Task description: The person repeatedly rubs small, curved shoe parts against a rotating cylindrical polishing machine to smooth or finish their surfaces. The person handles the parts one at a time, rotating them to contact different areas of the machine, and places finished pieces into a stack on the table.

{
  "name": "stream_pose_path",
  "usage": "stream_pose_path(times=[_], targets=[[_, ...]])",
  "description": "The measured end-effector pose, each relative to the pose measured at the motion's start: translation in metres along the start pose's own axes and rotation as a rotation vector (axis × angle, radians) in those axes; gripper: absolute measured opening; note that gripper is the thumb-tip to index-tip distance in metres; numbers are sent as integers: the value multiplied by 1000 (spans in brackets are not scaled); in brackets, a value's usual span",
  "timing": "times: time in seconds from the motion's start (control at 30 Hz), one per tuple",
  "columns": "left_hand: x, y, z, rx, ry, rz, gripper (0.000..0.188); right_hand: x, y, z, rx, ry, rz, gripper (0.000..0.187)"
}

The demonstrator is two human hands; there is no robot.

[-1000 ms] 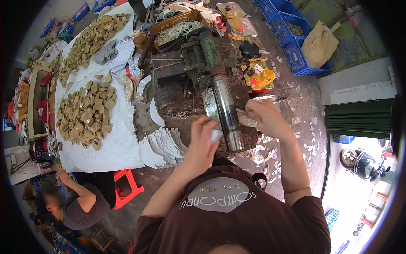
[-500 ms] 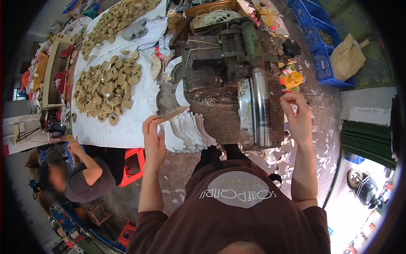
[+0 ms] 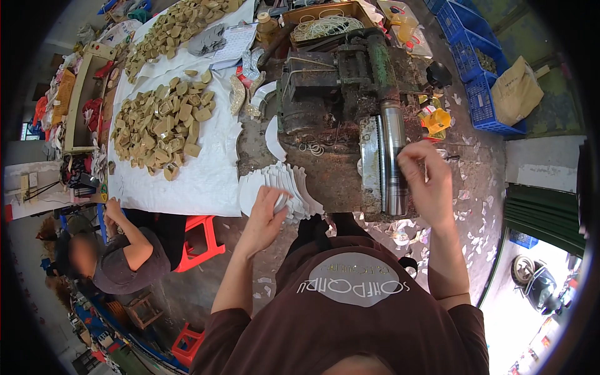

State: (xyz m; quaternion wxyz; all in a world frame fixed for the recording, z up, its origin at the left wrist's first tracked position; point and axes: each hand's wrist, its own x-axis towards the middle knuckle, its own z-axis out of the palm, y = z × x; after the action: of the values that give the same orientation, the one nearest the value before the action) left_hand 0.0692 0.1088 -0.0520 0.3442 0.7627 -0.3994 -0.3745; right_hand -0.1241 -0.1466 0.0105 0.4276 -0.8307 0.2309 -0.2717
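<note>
My left hand (image 3: 261,220) is at the front of a fanned stack of thin white curved pieces (image 3: 296,187), its bent fingers gripping the edge of a piece there. My right hand (image 3: 430,181) hovers beside the right edge of a shiny metal roller (image 3: 392,162); its thumb and fingers are pinched together, and I cannot see whether anything is between them. The roller belongs to a dark, greasy machine (image 3: 312,115). A single white curved piece (image 3: 273,139) lies behind the stack, close to some thin pale rings (image 3: 311,149).
Heaps of tan blocks (image 3: 164,125) cover a white sheet (image 3: 212,181) at left. Blue crates (image 3: 480,94) stand at far right, a beige sack (image 3: 516,90) against them. A co-worker (image 3: 128,253) sits at lower left beside a red stool (image 3: 203,244). White scraps litter the floor.
My left hand has moved right onto the white stack, and the tan strip it held no longer shows. My right hand has come down and left, closer to the roller.
</note>
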Motion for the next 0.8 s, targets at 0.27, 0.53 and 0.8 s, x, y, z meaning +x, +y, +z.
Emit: stream_pose_path(times=[0.27, 0.53, 0.8], targets=[[51, 103, 65, -1061, 86, 473, 37, -16, -37, 58, -73, 72, -195, 28], [53, 119, 74, -766, 298, 387, 29, -13, -27, 40, 4, 138, -260, 27], [63, 75, 57, -172, 182, 187, 25, 10, 23, -61, -239, -142, 238, 5]])
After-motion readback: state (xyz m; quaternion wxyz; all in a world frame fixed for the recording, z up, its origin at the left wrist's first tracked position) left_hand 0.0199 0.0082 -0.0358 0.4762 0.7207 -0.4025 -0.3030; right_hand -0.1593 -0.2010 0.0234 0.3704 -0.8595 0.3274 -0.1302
